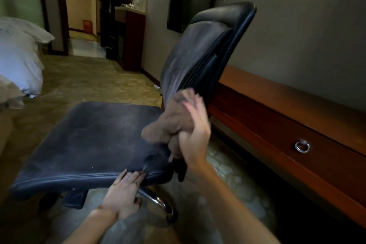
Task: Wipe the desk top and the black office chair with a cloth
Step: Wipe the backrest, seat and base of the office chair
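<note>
Mid-frame, the right hand [195, 136] grips a bunched brown cloth [174, 119] against the black office chair [95, 138]; the left hand [123, 194] (fingers straight) presses the seat's front edge.

A dim room, lit mainly from a bright doorway [79, 6] at 11 o'clock, leaves the floor beneath the desk [267, 89] at 4 o'clock in deep shadow. Motion blur smears the right hand [195, 136] and cloth [174, 119] at centre; wide-angle distortion bends walls and furniture toward the frame's edges.
</note>
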{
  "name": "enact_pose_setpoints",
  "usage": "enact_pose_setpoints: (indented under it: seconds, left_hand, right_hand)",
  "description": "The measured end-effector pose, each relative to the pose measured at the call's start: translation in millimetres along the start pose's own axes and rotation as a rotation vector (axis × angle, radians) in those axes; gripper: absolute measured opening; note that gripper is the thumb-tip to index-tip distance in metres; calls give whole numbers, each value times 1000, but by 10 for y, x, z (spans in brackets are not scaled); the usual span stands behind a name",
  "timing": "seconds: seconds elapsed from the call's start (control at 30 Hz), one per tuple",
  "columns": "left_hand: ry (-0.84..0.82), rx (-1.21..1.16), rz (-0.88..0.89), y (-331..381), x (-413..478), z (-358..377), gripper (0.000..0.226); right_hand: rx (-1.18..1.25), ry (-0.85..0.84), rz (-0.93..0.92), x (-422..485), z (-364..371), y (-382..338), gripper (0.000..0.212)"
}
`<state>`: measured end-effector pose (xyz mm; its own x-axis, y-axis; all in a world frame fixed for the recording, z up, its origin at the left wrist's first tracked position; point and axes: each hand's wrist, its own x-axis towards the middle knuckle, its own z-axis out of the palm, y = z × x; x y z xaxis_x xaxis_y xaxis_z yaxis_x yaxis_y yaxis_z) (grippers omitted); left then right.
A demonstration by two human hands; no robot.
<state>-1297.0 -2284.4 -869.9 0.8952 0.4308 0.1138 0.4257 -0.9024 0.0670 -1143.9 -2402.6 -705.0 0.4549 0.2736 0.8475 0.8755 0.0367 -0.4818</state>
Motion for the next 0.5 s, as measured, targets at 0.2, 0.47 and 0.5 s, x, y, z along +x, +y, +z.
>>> enact_pose_setpoints:
  seconds: [0.2, 0.47, 0.5]
  left_hand:
    - [30, -69, 2, -22, -65, 18, 89]
    - [19, 10, 141, -112, -148, -85, 88]
    - [13, 44, 134, -118, -143, -68, 88]
  right_hand:
    - [-269, 314, -164, 1124, -435, -608, 75]
    - [-678, -87, -36, 1301, -82, -794, 59]
    - [-694, -104, -9, 1215, 5, -774, 57]
